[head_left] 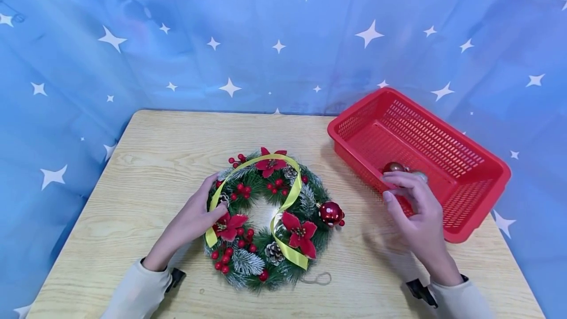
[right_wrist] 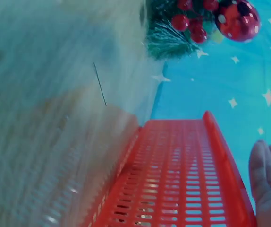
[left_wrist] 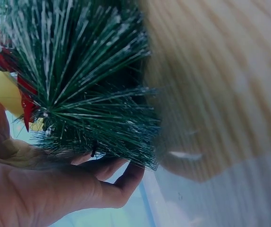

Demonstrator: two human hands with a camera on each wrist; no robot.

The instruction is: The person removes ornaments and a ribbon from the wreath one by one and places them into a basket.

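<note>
Notably, two hands at work over a table (head_left: 146, 161), one per object.

Left hand (head_left: 193, 220): fingers curled round the near-left rim of the wreath (head_left: 270, 220), thumb over the top by a red flower (head_left: 229, 227); from the left wrist view, fingertips (left_wrist: 126, 177) tucked under the green needles (left_wrist: 93, 94).

Right hand (head_left: 414, 210): reaching over the near wall of the basket (head_left: 478, 196), fingers bent down toward the baubles (head_left: 394, 167) just beyond the fingertips; cannot tell whether pinching one or only touching.

Wreath: flat on the table, under and to the right of the left hand, well apart from the right hand; yellow ribbon (head_left: 290, 196) looped across it, red dotted ball (head_left: 330, 213) on the side nearest the right hand.

Basket: red plastic, slotted, set at the table's far right edge, beyond the right hand.

Cord (head_left: 320, 278): thin loop on the table, just below the wreath.

Risk, basket: likely to tip or slide off the edge if pressed on its near wall, given how close it sits to the rim.

Risk, baubles: round and smooth, so liable to roll away from the fingertips or slip from a loose pinch.

Risk, wreath: may shift or shed needles if tugged one-handed; ribbon could snag on fingers.

Writing: none readable; no brand or label visible on basket, wreath or backdrop (head_left: 283, 38), only white stars.
</note>
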